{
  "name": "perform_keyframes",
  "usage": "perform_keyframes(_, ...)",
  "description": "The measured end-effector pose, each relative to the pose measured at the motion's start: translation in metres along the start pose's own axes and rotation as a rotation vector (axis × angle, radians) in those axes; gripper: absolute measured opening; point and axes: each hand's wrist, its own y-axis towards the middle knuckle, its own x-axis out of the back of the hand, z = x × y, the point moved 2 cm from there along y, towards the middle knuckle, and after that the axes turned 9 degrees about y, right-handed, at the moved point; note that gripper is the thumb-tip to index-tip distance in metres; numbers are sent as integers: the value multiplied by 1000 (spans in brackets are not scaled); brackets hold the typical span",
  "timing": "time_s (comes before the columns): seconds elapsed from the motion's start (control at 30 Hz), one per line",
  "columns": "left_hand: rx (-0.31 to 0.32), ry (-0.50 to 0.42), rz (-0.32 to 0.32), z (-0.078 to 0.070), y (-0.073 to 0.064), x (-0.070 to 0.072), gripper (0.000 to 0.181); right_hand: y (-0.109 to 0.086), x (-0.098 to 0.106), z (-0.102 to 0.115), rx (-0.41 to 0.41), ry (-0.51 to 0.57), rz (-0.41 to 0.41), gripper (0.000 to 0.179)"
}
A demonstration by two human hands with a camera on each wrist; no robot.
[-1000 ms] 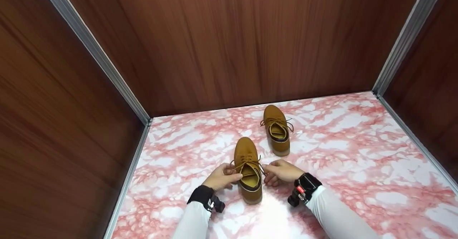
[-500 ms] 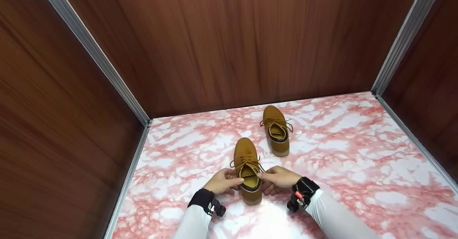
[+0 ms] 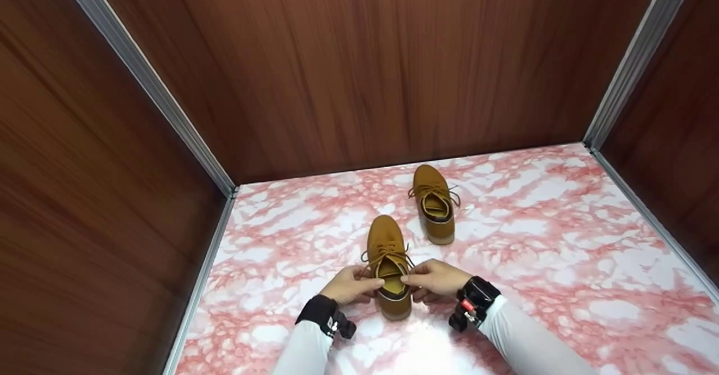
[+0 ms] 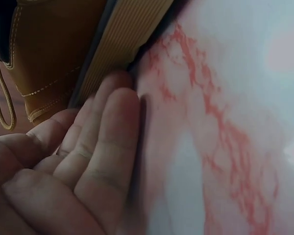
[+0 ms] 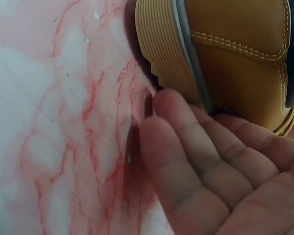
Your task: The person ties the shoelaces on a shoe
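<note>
A tan lace-up shoe [image 3: 385, 232] stands on the surface, toe pointing away, its laces tied over the tongue. On its left side my left hand [image 3: 347, 286] holds the shoe, thumb over the collar and fingers along the outside. My right hand [image 3: 441, 278] grips the opposite side the same way, thumb at the collar's edge. In the left wrist view, fingers [image 4: 118, 117] lie low against the ribbed sole [image 4: 122, 41]. The right wrist view has fingertips [image 5: 167, 104] at the bottom of the sole [image 5: 161, 36]. Both thumbs are hidden in the wrist views.
The matching tan shoe [image 3: 427, 177] stands farther back and to the right, toe away. A red-and-white marbled surface [image 3: 533, 234] lies beneath both. Brown wood-grain panels [image 3: 359, 72] with grey metal strips [image 3: 151, 83] enclose the back and sides.
My right hand has moved from the lace at the right onto the shoe's side, its thumb now at the collar. The left hand has shifted slightly back along the shoe. Both shoes stay in place.
</note>
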Motion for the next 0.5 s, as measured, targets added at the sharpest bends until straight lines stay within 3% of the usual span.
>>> perform_keyframes(0.27,-18,28,-14,-8,-2,-6,60,1,-4,3,-1,57,-27,34)
perform_keyframes(0.5,-13,30,-78,-14,-2,-7,68,4,-4,11,35,54,-75,41)
